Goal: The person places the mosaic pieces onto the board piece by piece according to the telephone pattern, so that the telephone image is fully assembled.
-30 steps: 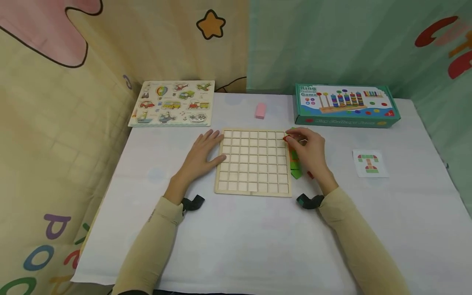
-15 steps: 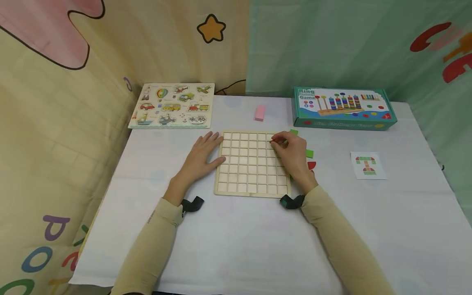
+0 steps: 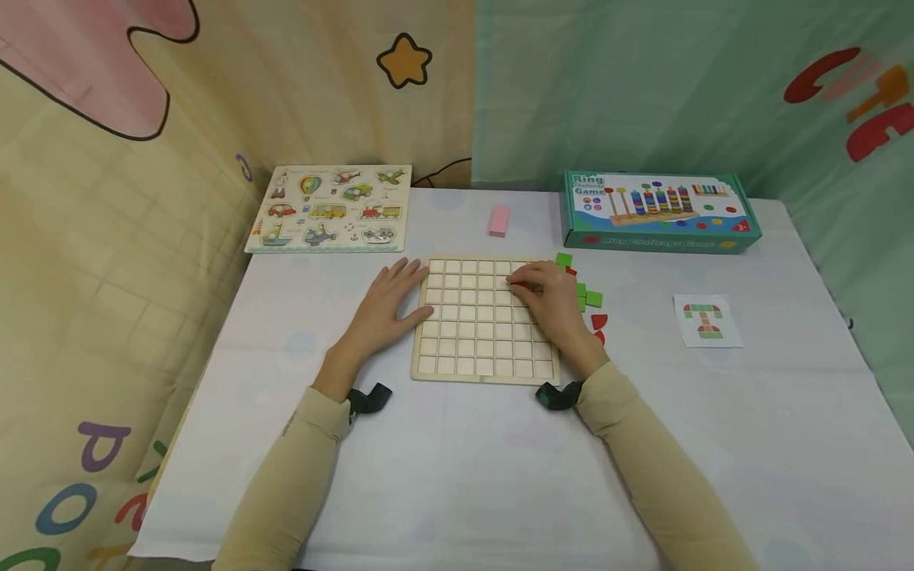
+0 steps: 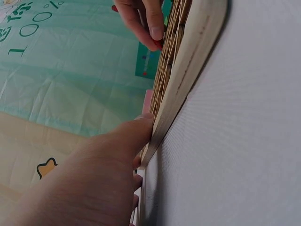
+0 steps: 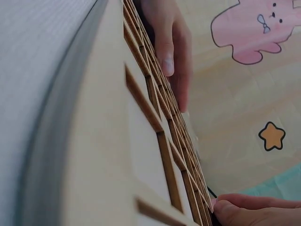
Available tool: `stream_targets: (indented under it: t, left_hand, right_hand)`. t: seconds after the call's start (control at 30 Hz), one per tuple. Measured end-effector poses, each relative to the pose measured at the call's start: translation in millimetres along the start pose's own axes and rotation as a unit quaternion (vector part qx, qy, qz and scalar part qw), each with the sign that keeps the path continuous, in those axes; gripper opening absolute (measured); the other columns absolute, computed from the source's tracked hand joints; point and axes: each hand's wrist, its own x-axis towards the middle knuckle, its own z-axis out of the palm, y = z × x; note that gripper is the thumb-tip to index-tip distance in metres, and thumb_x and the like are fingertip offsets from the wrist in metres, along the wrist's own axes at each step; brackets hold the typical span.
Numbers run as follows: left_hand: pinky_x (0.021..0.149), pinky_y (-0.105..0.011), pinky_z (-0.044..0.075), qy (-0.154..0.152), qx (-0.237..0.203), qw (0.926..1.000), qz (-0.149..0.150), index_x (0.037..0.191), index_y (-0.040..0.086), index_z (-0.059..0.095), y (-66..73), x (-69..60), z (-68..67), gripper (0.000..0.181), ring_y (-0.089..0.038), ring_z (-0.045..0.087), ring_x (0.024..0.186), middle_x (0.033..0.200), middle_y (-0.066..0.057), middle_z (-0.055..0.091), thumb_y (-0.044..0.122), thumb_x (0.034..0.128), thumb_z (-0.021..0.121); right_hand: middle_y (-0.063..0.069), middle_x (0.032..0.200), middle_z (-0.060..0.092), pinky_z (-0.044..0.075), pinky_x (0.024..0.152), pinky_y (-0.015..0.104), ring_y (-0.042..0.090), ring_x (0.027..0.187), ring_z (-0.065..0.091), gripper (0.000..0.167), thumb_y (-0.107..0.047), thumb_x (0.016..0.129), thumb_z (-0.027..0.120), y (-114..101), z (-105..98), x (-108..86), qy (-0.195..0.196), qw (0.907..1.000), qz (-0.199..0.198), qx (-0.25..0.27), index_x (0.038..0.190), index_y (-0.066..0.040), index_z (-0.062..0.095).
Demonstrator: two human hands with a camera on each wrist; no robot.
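A wooden grid board with square cells lies mid-table. My left hand rests at its left edge, fingers spread and thumb on the rim; the left wrist view shows this thumb against the board's side. Over the upper right cells, my right hand pinches a small red piece between thumb and fingertips, low over the grid. The fingers mostly hide the piece, so its shape cannot be told. Right of the board lie several green square tiles and red rounded pieces, partly behind the right hand.
A pattern card with red and green shapes lies at the right. Along the back are a picture puzzle board, a pink block and a green Ring Challenge Game box. Printed curtains stand behind the table.
My right hand has moved left from the loose pieces to over the board's upper right cells, carrying the red piece. More green and red pieces show beside it. The left hand stays put.
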Motion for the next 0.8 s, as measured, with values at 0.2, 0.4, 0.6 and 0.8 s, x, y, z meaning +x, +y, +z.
stream_targets:
  t: [0.2,0.4,0.6,0.8]
  left_hand:
    - [0.136,-0.046,0.005,-0.001,0.003,1.0000,-0.002,0.162,0.012,0.042,1.7,0.0,-0.6,0.074,-0.030,0.017,0.164,0.172,-0.011,0.033,0.043,0.1012,0.067]
    - [0.136,-0.048,0.006,0.001,0.002,1.0000,-0.002,0.162,0.011,0.043,1.0,-0.1,-0.7,0.073,-0.031,0.018,0.164,0.172,-0.011,0.034,0.043,0.1011,0.067]
    - [0.136,-0.049,0.007,0.002,0.003,1.0000,0.003,0.162,0.011,0.043,-0.8,-0.4,0.2,0.073,-0.032,0.020,0.163,0.171,-0.012,0.034,0.043,0.1011,0.067]
    - [0.136,-0.048,0.006,0.002,0.006,1.0000,0.001,0.162,0.012,0.042,-1.4,-1.2,1.8,0.073,-0.031,0.018,0.164,0.172,-0.011,0.034,0.043,0.1015,0.067]
  right_hand:
    - [0.010,0.116,0.075,0.059,0.098,0.046,0.030,0.119,0.066,0.009,-0.004,0.094,0.078,0.4,-2.0,1.5,-0.020,0.9998,-0.008,0.003,0.101,-0.004,0.083]
    - [0.010,0.116,0.074,0.062,0.091,0.045,0.028,0.114,0.068,0.012,0.000,0.095,0.076,-1.2,-6.6,1.2,-0.037,0.9991,0.017,0.012,0.104,-0.006,0.082]
    - [0.016,0.108,0.072,0.062,0.081,0.045,0.031,0.092,0.071,0.021,-0.003,0.096,0.076,3.6,-17.4,4.6,-0.010,0.9995,0.029,-0.011,0.117,-0.004,0.078]
    - [0.020,0.106,0.070,0.057,0.079,0.043,0.035,0.091,0.069,0.021,-0.003,0.097,0.075,14.9,-38.7,6.4,0.048,0.9923,0.105,-0.044,0.117,0.000,0.077]
